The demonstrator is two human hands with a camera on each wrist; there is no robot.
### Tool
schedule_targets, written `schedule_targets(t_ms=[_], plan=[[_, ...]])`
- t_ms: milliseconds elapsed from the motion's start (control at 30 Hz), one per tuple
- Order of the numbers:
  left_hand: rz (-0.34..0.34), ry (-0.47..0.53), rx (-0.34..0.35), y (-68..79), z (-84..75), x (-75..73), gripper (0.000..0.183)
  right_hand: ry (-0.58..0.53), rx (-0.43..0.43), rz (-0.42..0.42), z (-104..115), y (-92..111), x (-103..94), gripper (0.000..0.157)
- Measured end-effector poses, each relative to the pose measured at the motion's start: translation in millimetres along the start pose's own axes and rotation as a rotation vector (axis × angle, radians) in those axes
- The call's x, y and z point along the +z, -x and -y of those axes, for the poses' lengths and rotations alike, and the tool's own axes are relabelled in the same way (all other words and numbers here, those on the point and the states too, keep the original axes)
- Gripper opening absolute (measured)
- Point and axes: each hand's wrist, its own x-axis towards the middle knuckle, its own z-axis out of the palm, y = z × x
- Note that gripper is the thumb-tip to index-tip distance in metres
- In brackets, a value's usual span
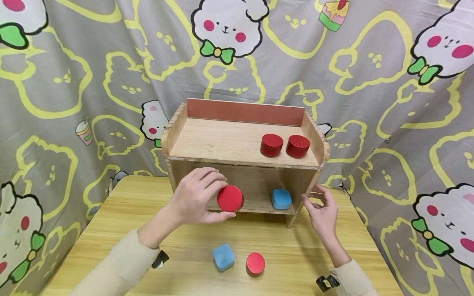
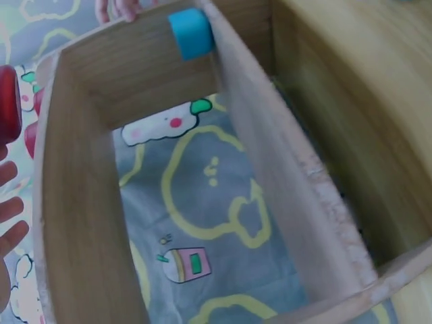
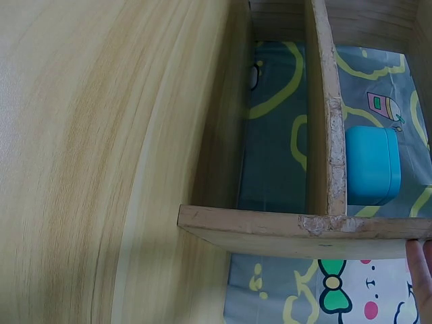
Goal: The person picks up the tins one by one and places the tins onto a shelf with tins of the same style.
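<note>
My left hand grips a red round tin between thumb and fingers, in front of the wooden shelf's lower opening. In the left wrist view that tin shows at the left edge, beside the fingertips. At the shelf's right side panel is my right hand, its fingertips touching the panel's outer face with no loose thing held. Two red tins stand side by side at the right of the top board. Below them, a blue rounded-square tin sits on the lower board near the right wall.
On the table in front of the shelf lie another blue tin and, to its right, another red tin. A grey patterned curtain hangs behind the shelf and along both sides.
</note>
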Motion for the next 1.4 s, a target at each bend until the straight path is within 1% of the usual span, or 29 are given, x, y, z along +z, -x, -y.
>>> schedule_targets(t_ms=[267,367,500,667,833,1167,1400], plan=[[-0.021,-0.044,-0.025,-17.9,6.1,-2.9,0.066,0.010,0.000,-0.003,-0.8,-0.1,0.0,0.043],[-0.017,-0.055,-0.041,-24.4,8.5,-3.5,0.067,0.012,-0.005,-0.005,-0.8,-0.4,0.2,0.044],[0.012,-0.060,-0.063,-32.2,11.5,-4.5,0.066,0.013,-0.011,-0.007,-0.5,-0.6,0.3,0.044],[0.051,-0.036,-0.106,-41.0,16.6,-6.7,0.059,0.010,-0.014,-0.002,-0.6,-0.9,0.2,0.044],[0.096,-0.047,-0.139,-50.0,21.7,-9.2,0.060,0.008,-0.008,0.001,-0.7,-0.9,-0.3,0.043],[0.164,-0.100,-0.138,-64.8,28.8,-7.8,0.061,-0.001,-0.011,0.001,1.3,-0.4,-0.4,0.043],[0.173,-0.117,-0.143,-73.2,32.4,-3.7,0.062,0.012,-0.015,0.003,0.5,-0.1,-0.7,0.043]])
